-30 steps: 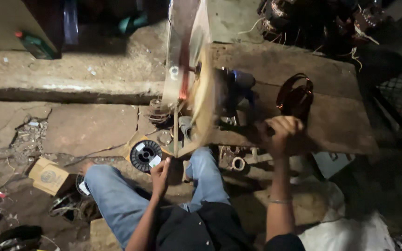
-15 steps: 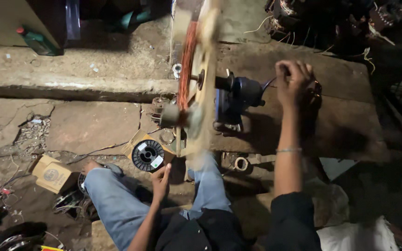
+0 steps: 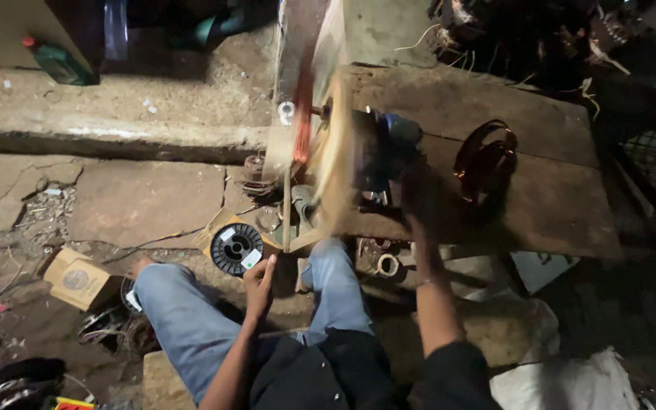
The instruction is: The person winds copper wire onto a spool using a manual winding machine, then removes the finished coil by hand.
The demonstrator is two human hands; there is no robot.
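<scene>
Head view: left grip pinching thin wire beside black spool on tan cardboard box; right grip unclear.

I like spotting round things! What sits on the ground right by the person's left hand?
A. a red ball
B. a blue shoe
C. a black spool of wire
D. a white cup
C: a black spool of wire lies on a cardboard piece just beside the left hand, next to the person's knee.
</scene>
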